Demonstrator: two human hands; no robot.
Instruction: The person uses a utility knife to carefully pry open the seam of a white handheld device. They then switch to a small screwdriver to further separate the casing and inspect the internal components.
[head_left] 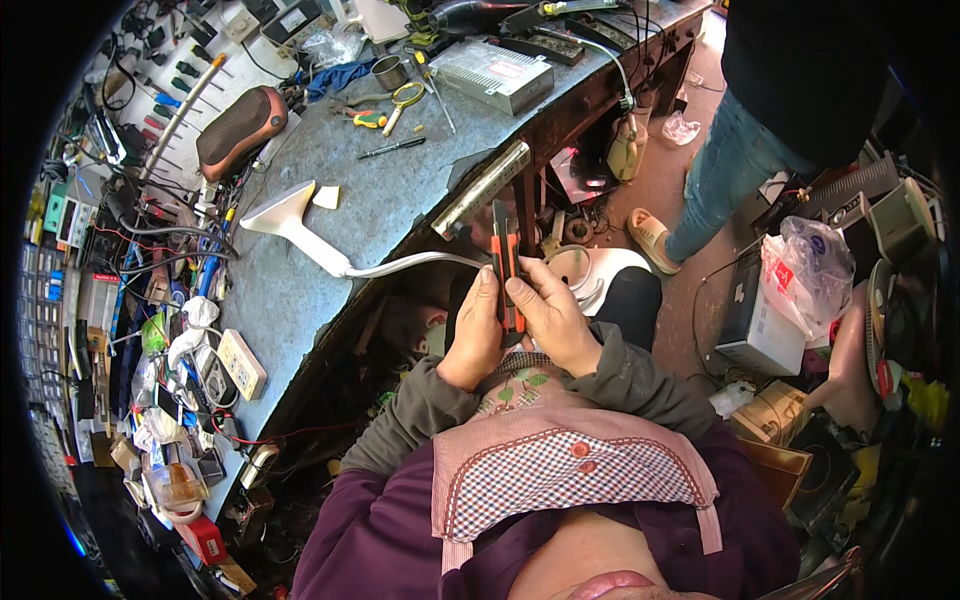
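Both hands come together in front of my lap, over the bench's near edge. Upright between them is an orange-and-black utility knife [506,270], with its dark narrow end pointing away from me. My left hand [475,335] is closed around its left side, thumb laid along the body. Closed on the right side is my right hand [556,318], its thumb pressing the orange part. The lower end is partly hidden by the hands. Just left of them runs the white gooseneck of a desk lamp [300,235], whose head rests over the blue-grey bench top [290,330].
On the bench lie a magnifying glass [406,96], a pen [392,148], orange-handled pliers [368,119], a metal power-supply box [492,76] and a brown speaker [240,130]. Tools and cables crowd the left. A person in jeans [735,165] stands at right, near a bagged box [765,320].
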